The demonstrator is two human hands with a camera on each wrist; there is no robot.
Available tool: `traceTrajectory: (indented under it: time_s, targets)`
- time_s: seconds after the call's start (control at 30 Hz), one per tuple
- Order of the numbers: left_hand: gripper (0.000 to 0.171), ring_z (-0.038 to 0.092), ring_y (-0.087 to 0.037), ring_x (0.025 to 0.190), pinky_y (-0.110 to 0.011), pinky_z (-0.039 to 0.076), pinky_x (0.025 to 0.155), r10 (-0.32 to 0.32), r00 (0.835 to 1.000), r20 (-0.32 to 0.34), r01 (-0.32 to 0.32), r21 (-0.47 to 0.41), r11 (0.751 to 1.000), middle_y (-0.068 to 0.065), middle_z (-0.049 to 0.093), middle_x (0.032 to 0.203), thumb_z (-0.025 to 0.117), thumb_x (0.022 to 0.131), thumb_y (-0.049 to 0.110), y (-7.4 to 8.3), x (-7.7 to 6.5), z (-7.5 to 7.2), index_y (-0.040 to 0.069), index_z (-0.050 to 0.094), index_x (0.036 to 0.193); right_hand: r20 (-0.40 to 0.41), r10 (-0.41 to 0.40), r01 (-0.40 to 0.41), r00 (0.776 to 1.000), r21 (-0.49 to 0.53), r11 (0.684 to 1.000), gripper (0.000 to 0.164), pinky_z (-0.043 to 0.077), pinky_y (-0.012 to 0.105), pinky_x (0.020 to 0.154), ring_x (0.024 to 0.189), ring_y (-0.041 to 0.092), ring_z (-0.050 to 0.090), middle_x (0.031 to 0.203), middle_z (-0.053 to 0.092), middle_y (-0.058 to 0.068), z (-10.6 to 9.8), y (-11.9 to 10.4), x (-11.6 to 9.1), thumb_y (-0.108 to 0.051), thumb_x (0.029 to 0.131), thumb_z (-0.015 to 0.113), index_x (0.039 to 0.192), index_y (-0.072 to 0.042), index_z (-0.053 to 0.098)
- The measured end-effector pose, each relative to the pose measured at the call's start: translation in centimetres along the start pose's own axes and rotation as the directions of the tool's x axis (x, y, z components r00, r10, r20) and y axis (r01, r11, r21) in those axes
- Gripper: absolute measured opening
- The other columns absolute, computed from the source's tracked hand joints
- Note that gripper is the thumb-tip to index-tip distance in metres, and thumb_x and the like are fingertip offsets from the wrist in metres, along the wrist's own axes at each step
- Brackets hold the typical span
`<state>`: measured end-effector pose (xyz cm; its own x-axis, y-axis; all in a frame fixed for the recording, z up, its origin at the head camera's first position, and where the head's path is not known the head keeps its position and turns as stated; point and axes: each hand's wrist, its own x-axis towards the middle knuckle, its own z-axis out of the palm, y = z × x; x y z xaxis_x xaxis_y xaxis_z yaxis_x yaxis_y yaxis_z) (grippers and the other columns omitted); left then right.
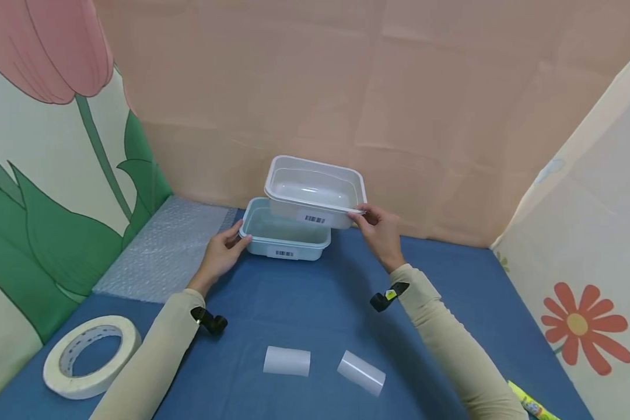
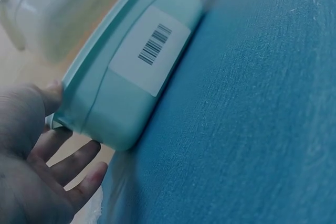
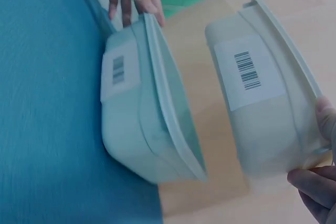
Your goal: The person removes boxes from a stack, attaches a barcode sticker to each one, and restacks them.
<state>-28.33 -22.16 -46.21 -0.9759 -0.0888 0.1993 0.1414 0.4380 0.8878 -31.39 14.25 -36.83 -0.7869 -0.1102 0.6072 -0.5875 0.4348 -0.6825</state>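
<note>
A pale teal plastic container [image 1: 289,248] with a barcode label on its front stands on the blue cloth. My left hand [image 1: 221,252] pinches its left end at the rim, thumb over the edge and fingers below, as the left wrist view shows. Above and a little behind it hangs a white plastic container [image 1: 315,181], also with a barcode label. My right hand [image 1: 380,230] holds this one by its right front corner, thumb at the rim. In the right wrist view, a gap separates the white container [image 3: 252,93] from the teal one [image 3: 131,108].
Two short white cylinders, one on the left [image 1: 287,361] and one on the right [image 1: 361,373], lie at the front. A tape roll [image 1: 91,357] lies at left, bubble wrap [image 1: 163,245] behind it. A yellow packet [image 1: 532,402] sits near the right sleeve. Walls enclose the back and sides.
</note>
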Motion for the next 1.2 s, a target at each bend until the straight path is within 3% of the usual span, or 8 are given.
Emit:
traceTrajectory:
  time_s: [0.33, 0.57, 0.7, 0.8, 0.9, 1.0, 1.13, 1.2]
  targets:
    - [0.065, 0.050, -0.037, 0.144, -0.052, 0.047, 0.112, -0.008, 1.000, 0.012, 0.009, -0.012, 1.000, -0.013, 0.039, 0.163, 0.062, 0.104, 0.036, 0.2, 0.1, -0.3, 0.015, 0.037, 0.159, 0.069, -0.017, 0.020, 0.997, -0.050, 0.999, 0.018, 0.063, 0.039, 0.082, 0.093, 0.022, 0.079, 0.101, 0.079, 0.010, 5.3, 0.0, -0.6, -0.022, 0.091, 0.080, 0.100, -0.008, 0.076]
    - [0.065, 0.052, -0.040, 0.141, -0.053, 0.049, 0.109, -0.001, 1.000, 0.010, 0.001, -0.019, 1.000, -0.018, 0.045, 0.157, 0.065, 0.103, 0.033, 0.3, 0.2, -0.3, 0.010, 0.038, 0.158, 0.094, -0.009, 0.018, 0.996, -0.090, 0.996, 0.019, 0.063, 0.037, 0.085, 0.095, 0.024, 0.079, 0.101, 0.079, 0.011, 7.0, 0.8, -1.9, -0.022, 0.091, 0.080, 0.102, -0.007, 0.077]
    - [0.068, 0.050, -0.039, 0.143, -0.052, 0.047, 0.111, -0.001, 1.000, 0.030, 0.002, -0.034, 0.999, -0.019, 0.044, 0.157, 0.064, 0.103, 0.035, 0.2, 0.1, -0.5, 0.008, 0.035, 0.158, 0.107, -0.019, 0.035, 0.994, -0.153, 0.988, 0.022, 0.047, 0.046, 0.114, 0.093, 0.024, 0.079, 0.100, 0.080, 0.010, 7.3, 1.3, -2.4, -0.026, 0.091, 0.079, 0.105, -0.008, 0.077]
    - [0.069, 0.047, -0.038, 0.145, -0.051, 0.045, 0.112, 0.002, 0.999, 0.042, 0.000, -0.045, 0.999, -0.017, 0.042, 0.159, 0.063, 0.103, 0.035, 0.1, 0.1, -0.7, 0.008, 0.034, 0.159, 0.127, -0.037, 0.064, 0.991, -0.216, 0.974, 0.026, 0.028, 0.055, 0.126, 0.074, 0.026, 0.075, 0.098, 0.081, 0.009, 7.2, 1.6, -2.8, -0.031, 0.094, 0.076, 0.110, -0.010, 0.077]
    - [0.069, 0.046, -0.037, 0.146, -0.052, 0.044, 0.113, -0.004, 0.998, 0.061, 0.007, -0.051, 0.999, -0.015, 0.040, 0.161, 0.064, 0.103, 0.034, 0.1, 0.0, -1.0, 0.011, 0.033, 0.160, 0.157, -0.048, 0.091, 0.986, -0.282, 0.955, 0.035, 0.033, 0.060, 0.121, 0.077, 0.028, 0.076, 0.101, 0.081, 0.011, 6.9, 1.8, -3.3, -0.037, 0.096, 0.073, 0.119, -0.011, 0.075]
    - [0.076, 0.043, -0.036, 0.149, -0.053, 0.042, 0.116, -0.023, 0.994, 0.105, 0.032, -0.087, 0.996, -0.014, 0.038, 0.163, 0.067, 0.101, 0.033, 0.3, 0.1, -1.3, 0.019, 0.026, 0.163, 0.181, -0.050, 0.110, 0.982, -0.339, 0.934, 0.046, 0.052, 0.056, 0.103, 0.086, 0.029, 0.077, 0.091, 0.080, 0.014, 6.3, 1.9, -3.4, -0.041, 0.096, 0.073, 0.130, -0.011, 0.071]
    - [0.081, 0.034, -0.034, 0.154, -0.057, 0.037, 0.118, -0.043, 0.987, 0.153, 0.062, -0.122, 0.991, -0.013, 0.029, 0.168, 0.065, 0.102, 0.039, 0.7, 0.6, -1.4, 0.028, 0.016, 0.166, 0.247, 0.006, 0.084, 0.969, -0.354, 0.932, 0.053, 0.056, 0.045, 0.069, 0.054, 0.033, 0.061, 0.053, 0.058, 0.011, 5.5, 2.1, -3.0, -0.044, 0.097, 0.069, 0.141, -0.014, 0.064]
    - [0.079, 0.032, -0.034, 0.155, -0.058, 0.037, 0.118, -0.061, 0.987, 0.148, 0.078, -0.116, 0.990, -0.012, 0.026, 0.169, 0.062, 0.102, 0.044, 0.9, 0.7, -1.4, 0.030, 0.017, 0.166, 0.296, 0.050, 0.057, 0.954, -0.343, 0.938, 0.055, 0.055, 0.042, 0.071, 0.053, 0.036, 0.059, 0.048, 0.051, 0.009, 5.3, 2.3, -2.8, -0.045, 0.100, 0.065, 0.145, -0.015, 0.060]
